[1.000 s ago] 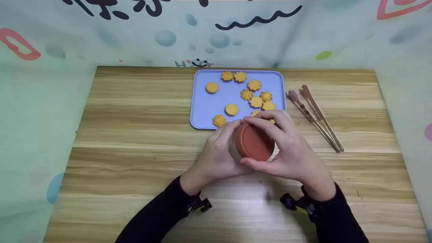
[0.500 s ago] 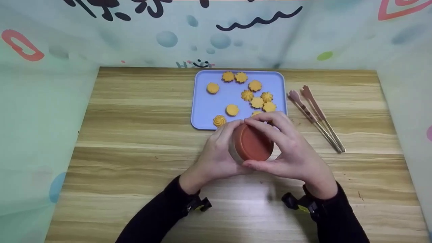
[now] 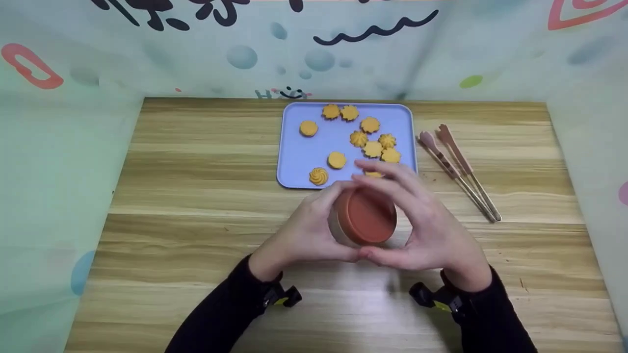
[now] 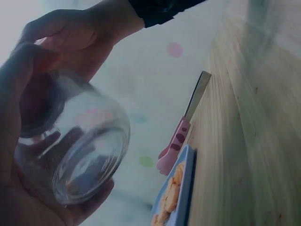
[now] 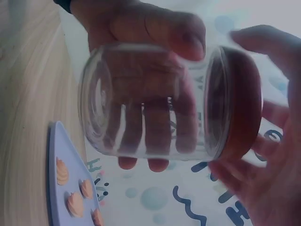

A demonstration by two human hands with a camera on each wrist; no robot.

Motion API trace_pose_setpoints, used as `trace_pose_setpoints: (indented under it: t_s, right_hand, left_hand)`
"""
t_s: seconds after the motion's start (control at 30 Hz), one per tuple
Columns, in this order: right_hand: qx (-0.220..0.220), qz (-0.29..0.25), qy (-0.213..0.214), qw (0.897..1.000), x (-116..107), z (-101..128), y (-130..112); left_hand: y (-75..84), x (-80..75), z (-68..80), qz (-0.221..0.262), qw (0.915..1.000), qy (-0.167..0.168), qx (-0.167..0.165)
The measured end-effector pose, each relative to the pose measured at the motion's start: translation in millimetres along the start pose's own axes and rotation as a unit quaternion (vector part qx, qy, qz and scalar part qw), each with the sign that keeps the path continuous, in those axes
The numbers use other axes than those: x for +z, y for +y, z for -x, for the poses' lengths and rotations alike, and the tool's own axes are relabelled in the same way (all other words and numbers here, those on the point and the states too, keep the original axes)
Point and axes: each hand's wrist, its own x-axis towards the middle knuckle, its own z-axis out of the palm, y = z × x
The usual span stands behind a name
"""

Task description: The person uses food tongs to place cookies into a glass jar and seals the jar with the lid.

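A clear glass jar with a reddish-brown lid is held above the table, its lid facing up toward the head camera. My left hand grips the glass body, fingers wrapped around the far side and thumb along the near side. Around the lid, my right hand forms a wide curve; gaps show between lid and thumb and along the palm in the head view. The right wrist view also shows the thumb apart from the lid. No contents are visible in the jar.
Behind the hands lies a blue tray with several cookies, some partly hidden by my right fingers. Tongs with pinkish tips rest right of the tray. The wooden table meets a printed cloth backdrop.
My right hand has loosened from the lid, its thumb and fingers spreading wider apart. The jar has dropped slightly toward the near edge in the head view, still in my left hand.
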Motion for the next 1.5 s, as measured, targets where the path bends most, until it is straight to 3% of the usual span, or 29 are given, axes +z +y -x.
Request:
trace_pose_setpoints:
  t_s: [0.13, 0.23, 0.4, 0.57, 0.77, 1.03, 1.23, 1.37, 1.5]
  right_hand:
    - [0.082, 0.060, 0.033, 0.994, 2, 4, 4]
    - [0.139, 0.103, 0.041, 0.984, 7, 10, 12]
    - [0.199, 0.133, 0.046, 0.970, 15, 20, 26]
    - [0.216, 0.145, 0.048, 0.964, 19, 23, 30]
    - [0.179, 0.138, 0.013, 0.974, 15, 21, 29]
    - [0.078, 0.033, -0.003, 0.996, 6, 5, 7]
    - [0.046, -0.026, 0.012, 0.999, 3, -1, -2]
    - [0.059, 0.020, 0.036, 0.997, 5, 1, 2]
    - [0.136, 0.111, 0.044, 0.983, 8, 10, 14]
  left_hand:
    - [-10.7, 8.7, 0.5, -0.120, 0.9902, 0.070, 0.014]
    - [-12.2, 12.0, 0.1, -0.173, 0.9790, 0.106, 0.020]
    - [-12.3, 14.3, 0.6, -0.243, 0.9606, 0.135, 0.013]
    - [-14.9, 16.7, 1.1, -0.281, 0.9487, 0.145, 0.006]
    - [-15.3, 17.6, 0.6, -0.278, 0.9516, 0.131, -0.004]
    - [-13.5, 17.9, 1.8, -0.226, 0.9674, 0.113, -0.021]
    - [-13.0, 18.2, 2.2, -0.255, 0.9592, 0.122, 0.000]
    - [-14.2, 18.0, 2.0, -0.266, 0.9540, 0.139, 0.009]
    - [-14.9, 18.5, 1.4, -0.263, 0.9533, 0.149, 0.011]
